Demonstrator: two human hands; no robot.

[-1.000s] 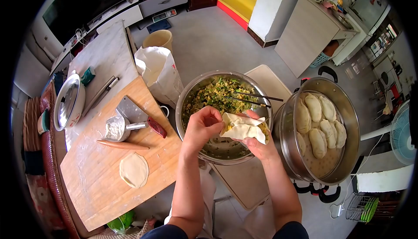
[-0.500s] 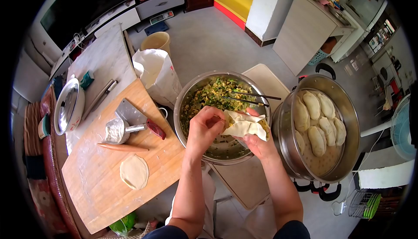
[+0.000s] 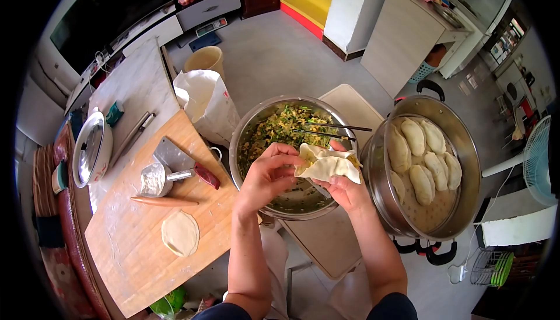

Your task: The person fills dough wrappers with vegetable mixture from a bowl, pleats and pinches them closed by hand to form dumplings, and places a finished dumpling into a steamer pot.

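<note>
A large half-folded dumpling [image 3: 329,166] of pale dough is held over a steel bowl, with yellow-green filling showing along its open upper edge. My right hand [image 3: 345,191] supports it from below and the right side, thumb against the dough. At the dumpling's left end, the curled fingers of my left hand [image 3: 269,175] touch the dough edge. Below the hands, the steel bowl [image 3: 238,162] contains chopped green and yellow filling [image 3: 274,126]. Two dark chopsticks [image 3: 335,126] lie across the filling and the bowl's right rim.
At right stands a steamer pot [image 3: 471,203] with several shaped dumplings [image 3: 421,184]. The wooden board [image 3: 134,244] on the left carries a round wrapper [image 3: 180,233], a rolling pin [image 3: 163,201], a flour scoop [image 3: 154,180] and a cleaver [image 3: 174,155]. A white sack [image 3: 213,107] stands behind the bowl.
The dumpling has turned slightly in my hands, and its front flap looks smoother and more upright. My left fingers have spread a little along its left end. The view has shifted slightly.
</note>
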